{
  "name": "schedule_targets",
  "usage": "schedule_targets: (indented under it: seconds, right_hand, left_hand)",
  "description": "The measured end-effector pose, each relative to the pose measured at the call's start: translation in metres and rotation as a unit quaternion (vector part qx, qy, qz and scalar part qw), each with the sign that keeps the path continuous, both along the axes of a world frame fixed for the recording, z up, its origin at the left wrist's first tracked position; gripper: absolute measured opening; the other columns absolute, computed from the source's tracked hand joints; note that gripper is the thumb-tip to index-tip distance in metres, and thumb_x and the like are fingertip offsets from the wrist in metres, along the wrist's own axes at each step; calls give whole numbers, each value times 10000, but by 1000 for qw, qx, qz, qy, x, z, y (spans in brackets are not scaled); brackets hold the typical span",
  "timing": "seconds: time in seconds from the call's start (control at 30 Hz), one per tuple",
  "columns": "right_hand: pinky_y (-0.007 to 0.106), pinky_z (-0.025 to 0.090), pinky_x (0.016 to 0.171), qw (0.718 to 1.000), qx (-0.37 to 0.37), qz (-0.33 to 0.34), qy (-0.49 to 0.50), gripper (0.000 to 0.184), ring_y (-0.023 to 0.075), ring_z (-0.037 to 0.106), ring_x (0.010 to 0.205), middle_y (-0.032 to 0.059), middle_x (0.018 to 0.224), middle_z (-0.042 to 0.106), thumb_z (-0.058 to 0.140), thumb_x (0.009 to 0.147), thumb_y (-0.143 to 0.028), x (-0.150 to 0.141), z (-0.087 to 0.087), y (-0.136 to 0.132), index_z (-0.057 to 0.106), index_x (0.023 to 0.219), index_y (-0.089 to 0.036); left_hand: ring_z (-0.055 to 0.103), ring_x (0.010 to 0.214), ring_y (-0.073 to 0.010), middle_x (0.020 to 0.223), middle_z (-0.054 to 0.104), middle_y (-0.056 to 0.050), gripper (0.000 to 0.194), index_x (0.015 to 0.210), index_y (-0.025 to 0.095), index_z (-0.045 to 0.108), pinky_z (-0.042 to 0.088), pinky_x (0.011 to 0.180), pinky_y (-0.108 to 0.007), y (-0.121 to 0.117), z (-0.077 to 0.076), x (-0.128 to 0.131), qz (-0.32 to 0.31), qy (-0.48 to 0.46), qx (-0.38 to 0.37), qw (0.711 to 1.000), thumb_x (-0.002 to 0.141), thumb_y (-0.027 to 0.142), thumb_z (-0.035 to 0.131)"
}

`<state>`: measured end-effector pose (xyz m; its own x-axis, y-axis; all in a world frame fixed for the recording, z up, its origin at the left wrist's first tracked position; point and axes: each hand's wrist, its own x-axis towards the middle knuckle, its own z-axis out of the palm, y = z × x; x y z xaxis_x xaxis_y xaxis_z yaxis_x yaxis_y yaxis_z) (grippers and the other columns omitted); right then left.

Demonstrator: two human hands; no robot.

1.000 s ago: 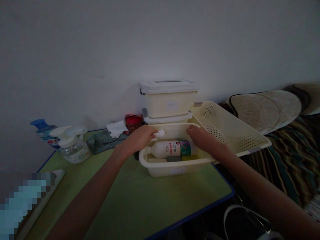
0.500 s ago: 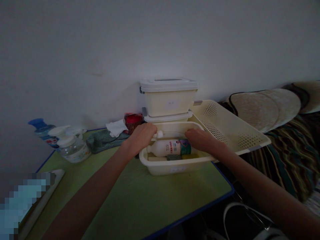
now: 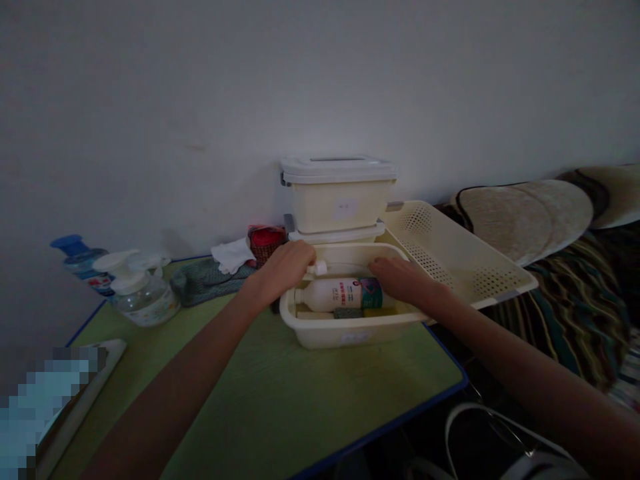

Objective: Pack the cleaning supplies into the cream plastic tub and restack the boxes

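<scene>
Two bare hands work above an open cream basin, which stands on a green table with blue edge. Nearest, at the lower left of the frame, there is a flat thing with a pale rim, partly hidden by blurred squares. At the lower right, a white curved band shows below the table.

Near the centre, the left hand is closed on a small white cap, over the left part of the basin. The right hand is over its right part, with the fingers closed; a thin pale line reaches toward them from the cap, but I cannot tell if they grip it. Under the hands, a white bottle with red letters and a green label part lies on its side inside the basin. In front of this bottle are a grey-green piece and something yellow.

At the left stand a clear pump bottle and a blue-capped bottle. A grey-green cloth, a white cloth and a red basket are farther right. Behind the basin, two lidded boxes are stacked; a perforated basket slants beside them, before cushions at the right.
</scene>
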<state>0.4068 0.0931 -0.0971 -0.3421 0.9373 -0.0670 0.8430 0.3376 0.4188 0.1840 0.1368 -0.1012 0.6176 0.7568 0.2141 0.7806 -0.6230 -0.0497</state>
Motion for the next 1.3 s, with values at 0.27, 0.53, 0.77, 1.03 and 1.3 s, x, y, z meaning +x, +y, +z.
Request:
schedule_targets:
  seconds: [0.27, 0.53, 0.77, 1.03, 1.3]
  right_hand:
    - [267, 437, 682, 1000, 10, -24, 17, 243, 210, 610, 874, 139, 919, 645, 383, 839, -66, 1, -1, 4, 610, 923, -86]
    - [276, 430, 753, 999, 25, -33, 33, 272, 212, 589, 933, 138, 964, 631, 376, 820, -23, 5, -2, 6, 592, 981, -64]
    - [270, 422, 688, 999, 46, 12, 3, 255, 198, 597, 847, 136, 908, 641, 377, 843, -50, 7, -7, 7, 613, 935, -78]
    - [265, 408, 684, 998, 54, 36, -12, 225, 181, 586, 808, 125, 874, 640, 402, 837, -61, 10, -9, 7, 613, 909, -87]
    - [257, 403, 686, 998, 50, 27, -21, 203, 176, 588, 803, 111, 862, 639, 413, 839, -68, 8, -8, 7, 612, 861, -103]
  left_hand:
    - [564, 837, -183, 869, 636, -67, 178, 898, 153, 638, 418, 709, -286, 2, -8, -2, -1, -29, 10, 1000, 829, 137, 475]
    - [579, 860, -193, 910, 656, -79, 205, 956, 157, 651, 425, 760, -316, 11, -12, 0, -1, -38, -14, 999, 806, 154, 511]
    - [560, 865, -183, 913, 620, -89, 160, 897, 114, 591, 429, 752, -292, 4, -1, 7, -50, 27, -20, 998, 780, 75, 488]
    - [579, 860, -197, 881, 621, -101, 181, 872, 120, 570, 434, 715, -300, 1, 3, 13, -59, 91, 0, 994, 860, 87, 392]
    - [575, 924, -200, 968, 628, -115, 188, 924, 110, 566, 444, 755, -311, -2, 1, 13, -53, 87, -3, 995, 880, 103, 384]
